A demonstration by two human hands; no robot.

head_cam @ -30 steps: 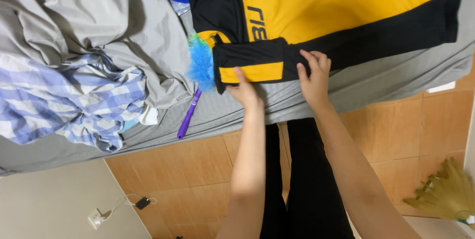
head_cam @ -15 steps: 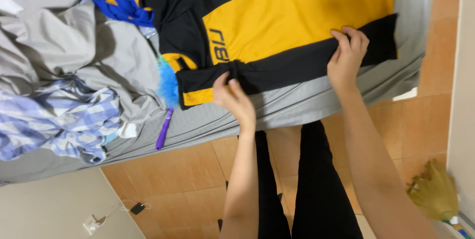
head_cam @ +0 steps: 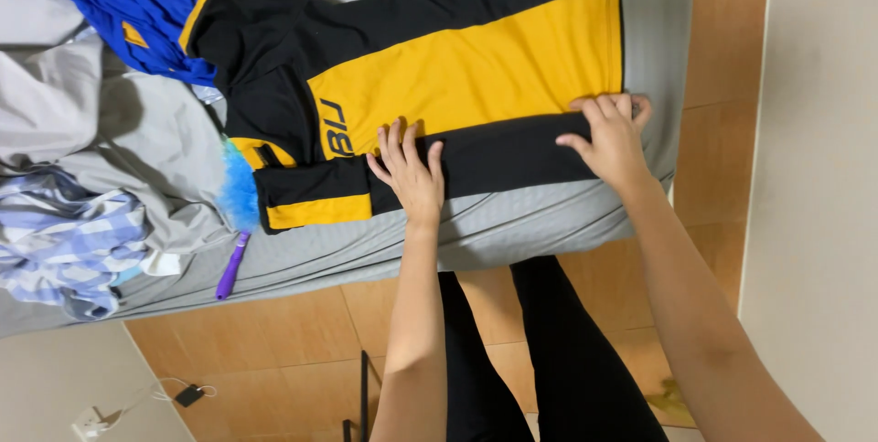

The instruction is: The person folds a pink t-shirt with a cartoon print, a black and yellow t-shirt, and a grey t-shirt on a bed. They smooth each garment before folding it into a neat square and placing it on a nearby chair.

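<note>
At the far left of the bed (head_cam: 549,223), a heap of loose clothes lies pushed aside: a pale blue checked shirt (head_cam: 64,250), a grey garment (head_cam: 110,140) and a bright blue one (head_cam: 101,3) above it. A purple-handled duster (head_cam: 233,223) with a blue fluffy head lies on the grey sheet between that heap and the jersey. These seem kept out of the way so the middle of the bed is free for smoothing one piece at a time.

The black and yellow jersey (head_cam: 476,67) is spread flat across the sheet, collar toward the left, hem toward the right. Its near black side panel and sleeve are folded inward over the yellow front, giving a straight long edge, which is probably why both hands press along that same strip.

The left hand (head_cam: 410,172) lies palm down near the sleeve end of the fold, fingers (head_cam: 395,140) spread and extended flat, gripping nothing, with the forearm reaching straight up from the body. The right hand (head_cam: 613,136) sits at the hem end, well apart from the left, its fingers (head_cam: 604,106) curled lightly over the folded black edge and pressing it down rather than pinching it; the right arm comes in at an angle from the lower right.
</note>
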